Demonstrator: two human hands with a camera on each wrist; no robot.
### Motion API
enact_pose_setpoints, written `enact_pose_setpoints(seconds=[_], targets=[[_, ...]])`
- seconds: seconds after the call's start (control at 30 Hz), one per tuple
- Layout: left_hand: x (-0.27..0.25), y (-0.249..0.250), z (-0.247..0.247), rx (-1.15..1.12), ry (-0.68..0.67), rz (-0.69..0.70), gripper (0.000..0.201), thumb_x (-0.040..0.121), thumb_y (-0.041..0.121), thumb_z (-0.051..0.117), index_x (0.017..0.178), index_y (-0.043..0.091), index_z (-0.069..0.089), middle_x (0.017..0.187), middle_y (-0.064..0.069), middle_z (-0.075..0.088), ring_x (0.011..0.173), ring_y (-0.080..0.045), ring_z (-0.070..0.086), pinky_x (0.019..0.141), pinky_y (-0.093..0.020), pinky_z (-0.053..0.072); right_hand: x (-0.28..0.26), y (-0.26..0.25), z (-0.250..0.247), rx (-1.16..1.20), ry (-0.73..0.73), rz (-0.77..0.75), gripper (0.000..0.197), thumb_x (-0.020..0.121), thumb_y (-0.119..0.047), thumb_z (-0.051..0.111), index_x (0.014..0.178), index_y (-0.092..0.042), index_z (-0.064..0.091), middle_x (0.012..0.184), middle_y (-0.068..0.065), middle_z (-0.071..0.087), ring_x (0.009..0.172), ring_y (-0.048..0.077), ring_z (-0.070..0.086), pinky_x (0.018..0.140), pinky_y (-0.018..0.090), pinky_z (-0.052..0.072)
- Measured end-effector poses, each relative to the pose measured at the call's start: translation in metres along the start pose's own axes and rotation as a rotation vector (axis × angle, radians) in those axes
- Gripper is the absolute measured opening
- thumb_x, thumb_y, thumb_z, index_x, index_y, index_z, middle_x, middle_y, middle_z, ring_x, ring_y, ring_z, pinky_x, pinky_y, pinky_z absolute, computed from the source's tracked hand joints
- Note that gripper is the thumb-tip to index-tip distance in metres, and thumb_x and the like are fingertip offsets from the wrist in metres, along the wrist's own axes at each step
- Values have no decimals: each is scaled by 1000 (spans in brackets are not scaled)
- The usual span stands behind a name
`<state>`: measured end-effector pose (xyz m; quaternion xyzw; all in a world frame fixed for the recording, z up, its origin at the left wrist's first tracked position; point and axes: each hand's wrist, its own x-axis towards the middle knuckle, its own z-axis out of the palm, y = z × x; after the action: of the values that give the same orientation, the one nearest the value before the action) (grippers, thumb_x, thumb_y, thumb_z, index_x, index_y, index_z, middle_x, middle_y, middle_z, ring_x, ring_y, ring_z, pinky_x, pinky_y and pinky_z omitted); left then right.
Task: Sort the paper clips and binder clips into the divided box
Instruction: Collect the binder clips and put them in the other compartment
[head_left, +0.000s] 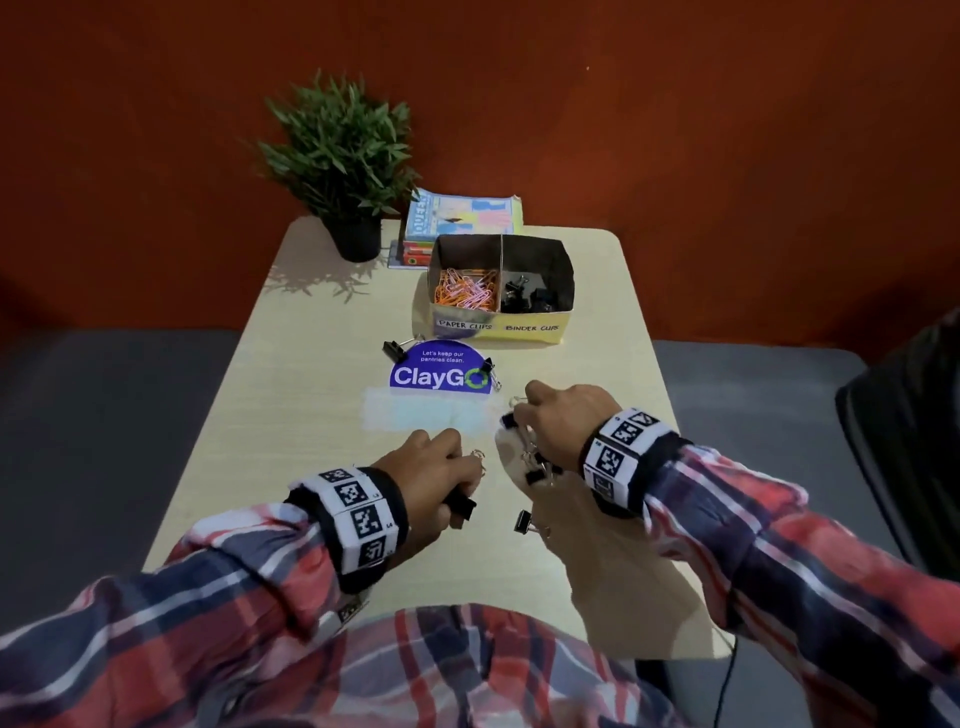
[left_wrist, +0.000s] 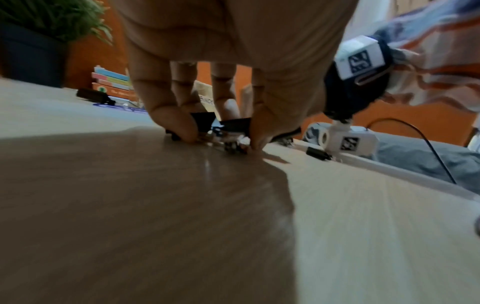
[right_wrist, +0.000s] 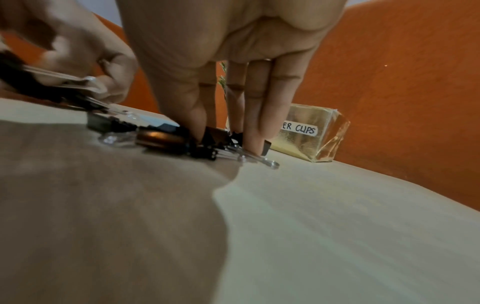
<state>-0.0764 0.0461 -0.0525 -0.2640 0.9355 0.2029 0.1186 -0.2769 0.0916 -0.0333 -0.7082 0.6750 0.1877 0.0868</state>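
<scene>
Both hands down on counter (head_left: 291, 332), gathering black binder clips: left hand (head_left: 436, 475) fingers pinched on one clip, right hand (head_left: 563, 423) curled over cluster, grip probably closed. Divided box (head_left: 498, 325) straight ahead, right hand nearer; binder compartment on right

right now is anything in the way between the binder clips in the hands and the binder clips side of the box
Nothing blocks it. Between the hands and the divided box lie only the flat ClayGo sticker and two loose binder clips, easily cleared. The compartment is open-topped.

Both hands, left (head_left: 436, 470) and right (head_left: 563, 423), grip black binder clips (head_left: 537, 470) near the divided box (head_left: 501, 283)
</scene>
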Motion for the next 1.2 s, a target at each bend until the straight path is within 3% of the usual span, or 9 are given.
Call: enact_pose_setpoints(seconds=[0.2,0.3,0.4,0.57,0.73,0.87,1.0,1.07,1.2], targets=[[12,-9,-25,-332,97,-110,29,75,1,65,84,25,53,88,10,44,77,-15,56,72,-31,53,-23,-1,7,40,-26,20,32,96,-30,44,126,-25,53,121,3,47,90,32,63,65,32,39],[32,-2,-53,-279,181,-78,28,76,5,68,83,27,51,85,14,45,78,-10,50,68,-21,45,-28,-7,11,74,-19,32,36,96,-32,43,131,-25,45,123,3,46,90,32,63,64,33,40],[65,7,-92,-260,261,-60,26,78,5,68,82,25,52,85,8,52,77,-14,51,67,-24,45,-31,-11,14,82,3,9,42,96,-30,45,137,-25,38,122,7,47,86,32,63,60,32,39],[138,18,-143,-62,316,-84,21,78,10,63,97,19,60,98,-1,62,94,-24,59,74,-27,43,-34,-23,11,128,31,42,30,93,-30,49,121,-23,55,115,6,49,77,31,63,56,32,39],[188,14,-136,123,237,-164,28,88,11,57,116,11,61,120,-12,62,109,-30,60,85,-31,47,-39,-29,13,132,-2,40,25,91,-30,54,112,-20,61,113,7,50,73,30,63,55,32,42],[184,1,-131,15,336,-137,28,88,20,59,116,18,60,122,-10,57,112,-30,56,94,-35,46,-34,-28,8,158,-41,74,34,88,-31,59,119,-18,55,115,7,48,79,30,62,59,32,41],[137,-46,-139,-128,481,-223,15,82,23,65,97,21,66,104,-7,66,97,-27,63,85,-34,50,-27,-29,-1,146,-82,97,37,89,-34,56,123,-20,54,113,6,50,93,30,61,66,32,40],[107,-76,-134,-103,397,-349,12,82,24,66,94,20,66,102,-7,68,96,-27,63,83,-33,49,-24,-30,-3,133,-89,85,34,90,-34,54,122,-21,55,113,6,51,96,30,60,69,33,41],[71,-105,-93,22,105,-490,45,84,37,66,125,24,55,130,-8,50,115,-30,52,95,-36,44,-18,-31,-4,117,-95,69,33,92,-35,50,122,-22,53,113,6,52,97,30,61,70,33,41]])
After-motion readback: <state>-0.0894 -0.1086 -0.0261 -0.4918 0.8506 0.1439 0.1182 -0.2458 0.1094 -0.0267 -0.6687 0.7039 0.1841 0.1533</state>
